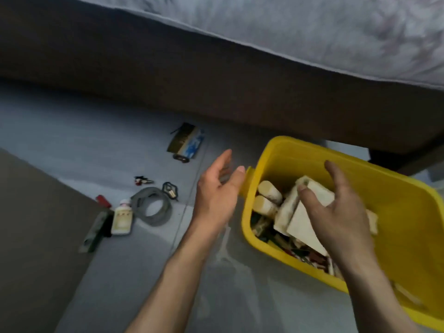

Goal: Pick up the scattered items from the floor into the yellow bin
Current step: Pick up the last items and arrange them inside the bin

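Observation:
The yellow bin [406, 212] stands on the grey floor at the right, holding white boxes, two pale cylinders and small packets. My right hand [341, 212] hovers over the bin with fingers spread; its thumb touches a white box [319, 191] lying on top. Just left of the bin's handle, my left hand [218, 191] is raised with straight fingers and holds nothing. Scattered on the floor to the left are a blue and dark box [186, 143], a grey tape roll [152, 207], a white bottle [122, 217], a red lighter [103, 201], a small dark tag [170, 189] and a green stick-like pack [96, 230].
A brown bed base [216, 75] with a pale quilt [312, 27] runs across the back, close behind the bin. A brown panel [36, 236] fills the lower left, touching the green pack. A tiny red and black item [143, 180] lies near the tape roll.

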The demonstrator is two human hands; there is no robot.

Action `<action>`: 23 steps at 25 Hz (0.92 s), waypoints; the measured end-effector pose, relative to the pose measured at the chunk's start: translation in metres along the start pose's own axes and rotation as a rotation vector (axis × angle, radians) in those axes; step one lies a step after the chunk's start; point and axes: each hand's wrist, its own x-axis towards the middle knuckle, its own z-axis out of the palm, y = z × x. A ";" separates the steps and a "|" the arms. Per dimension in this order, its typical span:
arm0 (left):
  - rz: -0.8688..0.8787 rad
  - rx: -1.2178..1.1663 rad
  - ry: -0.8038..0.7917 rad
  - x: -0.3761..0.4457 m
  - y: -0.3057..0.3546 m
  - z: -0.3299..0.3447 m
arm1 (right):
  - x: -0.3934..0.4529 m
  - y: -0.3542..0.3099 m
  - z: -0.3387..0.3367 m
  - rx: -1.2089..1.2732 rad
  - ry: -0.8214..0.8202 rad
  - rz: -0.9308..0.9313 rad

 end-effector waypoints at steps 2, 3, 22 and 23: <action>0.027 0.065 0.135 0.012 -0.012 -0.035 | -0.004 -0.021 0.032 0.053 -0.096 -0.103; 0.026 0.114 0.194 0.017 -0.021 -0.052 | -0.006 -0.031 0.050 0.057 -0.145 -0.148; 0.749 0.669 0.078 0.008 -0.035 -0.080 | -0.014 -0.078 0.085 -0.331 -0.056 -0.702; 0.690 0.636 0.134 0.004 -0.037 -0.070 | -0.016 -0.074 0.071 -0.307 0.034 -0.663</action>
